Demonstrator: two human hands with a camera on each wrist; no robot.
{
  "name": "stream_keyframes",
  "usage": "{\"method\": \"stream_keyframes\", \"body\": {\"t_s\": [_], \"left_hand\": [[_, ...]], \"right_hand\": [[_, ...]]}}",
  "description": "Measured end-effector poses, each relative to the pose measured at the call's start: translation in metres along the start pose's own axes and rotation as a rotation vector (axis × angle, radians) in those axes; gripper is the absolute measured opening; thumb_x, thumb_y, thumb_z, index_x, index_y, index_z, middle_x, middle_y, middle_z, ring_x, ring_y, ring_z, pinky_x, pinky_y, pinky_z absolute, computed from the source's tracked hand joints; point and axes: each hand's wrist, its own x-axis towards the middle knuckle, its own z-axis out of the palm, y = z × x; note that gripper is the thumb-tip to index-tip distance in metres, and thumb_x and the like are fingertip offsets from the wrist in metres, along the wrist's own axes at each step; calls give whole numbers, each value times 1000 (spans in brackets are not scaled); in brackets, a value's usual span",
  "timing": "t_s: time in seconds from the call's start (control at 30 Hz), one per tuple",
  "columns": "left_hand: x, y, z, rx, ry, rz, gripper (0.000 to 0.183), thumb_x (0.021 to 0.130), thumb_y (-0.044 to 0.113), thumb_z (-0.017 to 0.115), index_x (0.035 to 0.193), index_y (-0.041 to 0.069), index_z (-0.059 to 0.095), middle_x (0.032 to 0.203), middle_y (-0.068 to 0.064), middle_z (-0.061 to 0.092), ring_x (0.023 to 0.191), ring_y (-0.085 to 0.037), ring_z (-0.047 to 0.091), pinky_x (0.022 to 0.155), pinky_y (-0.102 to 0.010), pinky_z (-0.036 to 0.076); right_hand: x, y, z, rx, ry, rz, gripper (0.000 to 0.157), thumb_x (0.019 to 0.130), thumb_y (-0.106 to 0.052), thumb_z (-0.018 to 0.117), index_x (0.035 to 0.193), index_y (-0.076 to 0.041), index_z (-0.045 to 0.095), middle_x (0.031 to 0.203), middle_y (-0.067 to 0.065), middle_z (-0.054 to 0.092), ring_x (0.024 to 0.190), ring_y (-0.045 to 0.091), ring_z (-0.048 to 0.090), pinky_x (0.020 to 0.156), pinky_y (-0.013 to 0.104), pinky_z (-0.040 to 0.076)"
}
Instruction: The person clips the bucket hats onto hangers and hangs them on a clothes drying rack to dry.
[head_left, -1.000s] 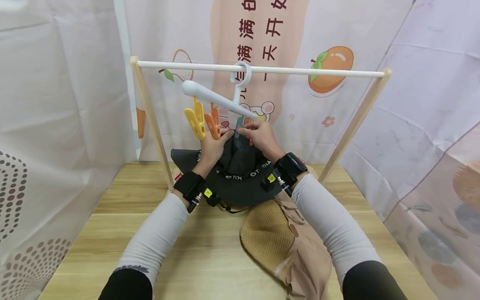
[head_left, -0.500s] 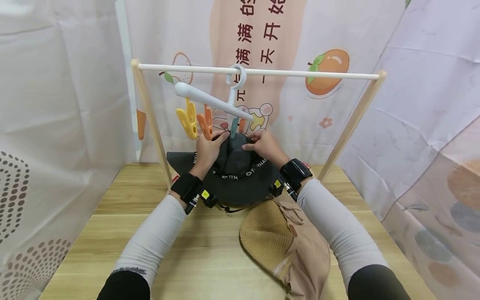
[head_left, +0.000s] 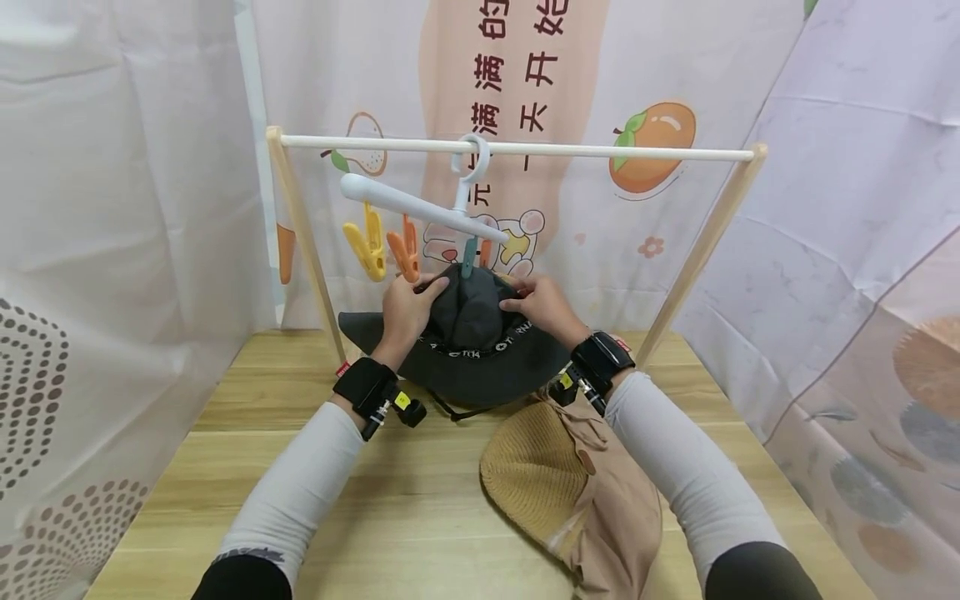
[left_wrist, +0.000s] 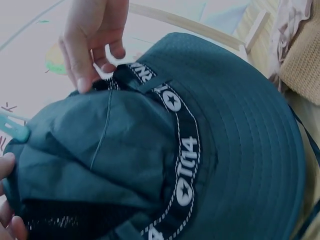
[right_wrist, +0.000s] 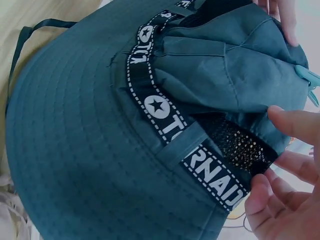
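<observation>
A dark bucket hat with a lettered band hangs by its crown from a teal clothespin. That pin is attached to a pale blue hanger, which tilts down to the right. My left hand is at the left of the crown, thumb stretched toward it, fingertips beside the cloth. At the other side is my right hand; its thumb lightly meets the crown, and the fingers spread loosely near the mesh panel.
The hanger hooks over a white rod on a wooden frame. Yellow and orange clothespins dangle at its left; another orange pin shows behind the teal one. A tan cap with a ribbed brim lies on the table.
My right hand has left the teal clothespin and moved down and right to the crown's side. The left hand has drawn outward and slightly down. The hat stays hanging.
</observation>
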Motion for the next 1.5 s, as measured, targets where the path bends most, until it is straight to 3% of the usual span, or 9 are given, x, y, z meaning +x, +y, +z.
{"method": "stream_keyframes", "body": {"t_s": [0.13,0.23,0.37,0.6,0.8,0.87,1.03,1.27,1.5], "left_hand": [[-5,-7,-6,54,-22,1,31,86,34,66,102,8,72,99,-13,69,86,-24,60,73,-39,49],[-8,-11,-10,128,-34,-3,31,85,34,66,102,9,73,94,-13,71,74,-23,59,60,-34,42],[-13,-18,-13,219,-37,-3,30,85,34,67,101,10,73,90,-12,72,66,-22,59,54,-31,39],[-20,-27,-17,223,-47,3,27,85,33,67,99,10,74,92,-12,72,76,-22,61,65,-41,50],[-23,-30,-20,225,-61,-12,33,84,37,66,102,10,72,101,-13,70,83,-25,61,72,-43,51],[-23,-31,-21,231,-73,-22,36,84,39,66,105,11,71,106,-14,69,85,-27,60,72,-43,51],[-25,-35,-23,242,-103,-34,41,83,40,67,112,10,68,117,-16,63,92,-30,59,75,-44,51],[-25,-41,-24,227,-58,31,31,83,27,69,107,7,69,106,-17,64,90,-30,57,76,-45,50],[-23,-44,-24,210,-12,58,24,84,23,69,101,6,72,101,-16,66,85,-28,58,71,-43,50]], "right_hand": [[-6,9,-1,-41,18,-14,19,82,-21,70,83,-3,64,75,10,53,70,24,45,61,32,36],[-10,18,0,-44,17,-34,33,82,-21,71,63,-8,47,61,3,33,57,20,32,55,31,27],[-15,27,1,-50,9,-56,46,82,-19,71,60,-12,31,59,1,19,52,19,19,54,32,21],[-19,38,0,-101,-1,-5,36,83,-20,69,70,-9,38,65,4,26,57,21,26,57,33,24],[-21,41,-5,-115,-33,39,21,84,-20,69,86,-3,56,73,14,55,63,24,54,57,32,41],[-23,42,-7,-100,-60,60,22,84,-19,68,97,-3,60,79,18,60,60,25,58,55,32,45],[-25,48,-5,-89,-65,76,47,84,-18,69,126,-4,54,112,22,61,64,22,61,58,33,52],[-27,55,9,-162,98,-14,30,81,-14,70,109,-5,65,103,17,67,79,27,62,69,41,52],[-27,53,18,-165,272,-70,17,79,-9,71,95,-2,69,92,19,68,79,31,61,68,46,50]]}}
